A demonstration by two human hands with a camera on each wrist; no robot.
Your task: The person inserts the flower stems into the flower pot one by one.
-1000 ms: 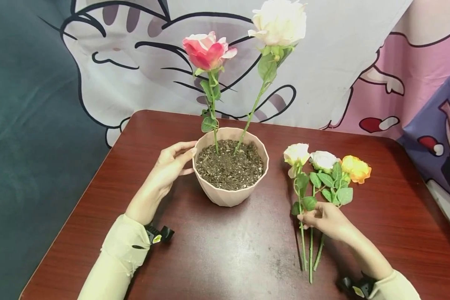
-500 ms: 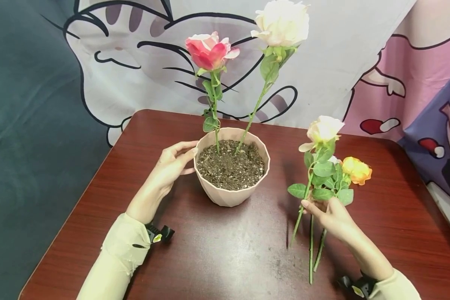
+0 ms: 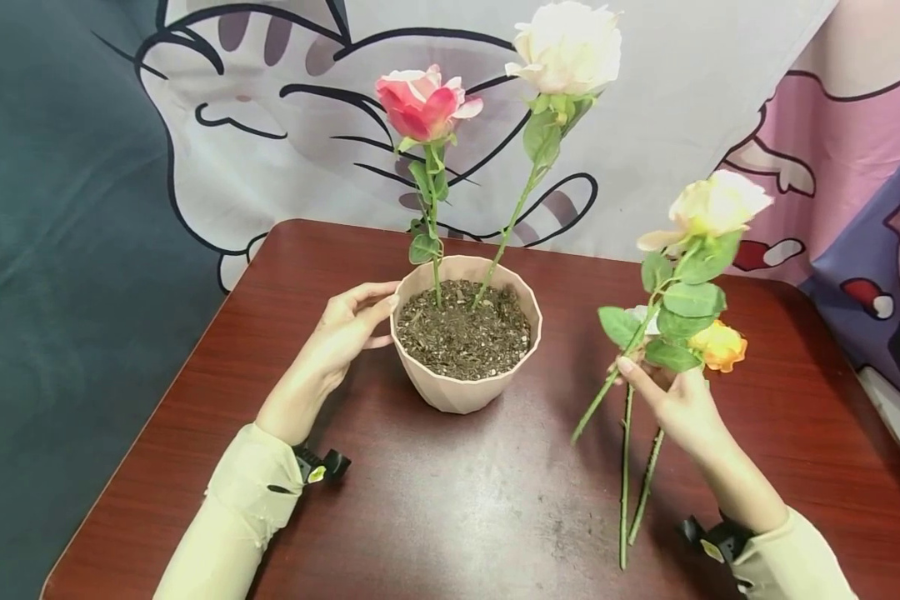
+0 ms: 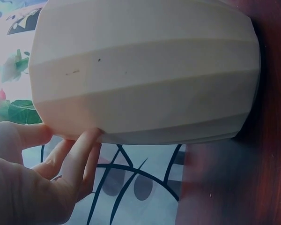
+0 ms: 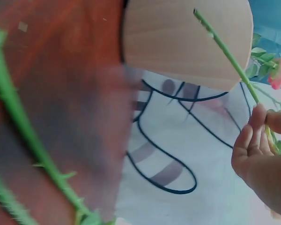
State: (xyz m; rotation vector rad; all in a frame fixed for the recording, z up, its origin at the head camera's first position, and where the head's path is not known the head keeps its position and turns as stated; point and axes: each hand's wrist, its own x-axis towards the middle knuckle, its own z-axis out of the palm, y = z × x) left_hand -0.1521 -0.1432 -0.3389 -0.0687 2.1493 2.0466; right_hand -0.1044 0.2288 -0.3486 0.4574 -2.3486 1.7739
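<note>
My left hand [image 3: 345,333] holds the side of a pale pink flowerpot [image 3: 457,392]. In the left wrist view its thumb is at the rim and the fingers touch the outer wall [image 4: 145,84]. A pink-and-white rose [image 3: 422,104] and a large white rose [image 3: 570,48] stand in the pot's soil [image 3: 461,337]. To the right, my right hand [image 3: 682,404] pinches the stem of a cream rose [image 3: 716,204], raised with its bloom leaning right. Below it, a smaller white rose [image 3: 642,319] and an orange rose [image 3: 720,346] lie on the table, partly hidden by leaves and the hand.
The dark red wooden table [image 3: 450,508] carries the pot and the loose roses. Behind it hangs a cloth backdrop [image 3: 667,125] with cartoon cats. Thorny stems [image 5: 28,126] cross close to the right wrist camera.
The cream rose has been lifted off the table by my right hand, rising and tipping to the right. My left hand stays at the pot, while the head view has shifted slightly.
</note>
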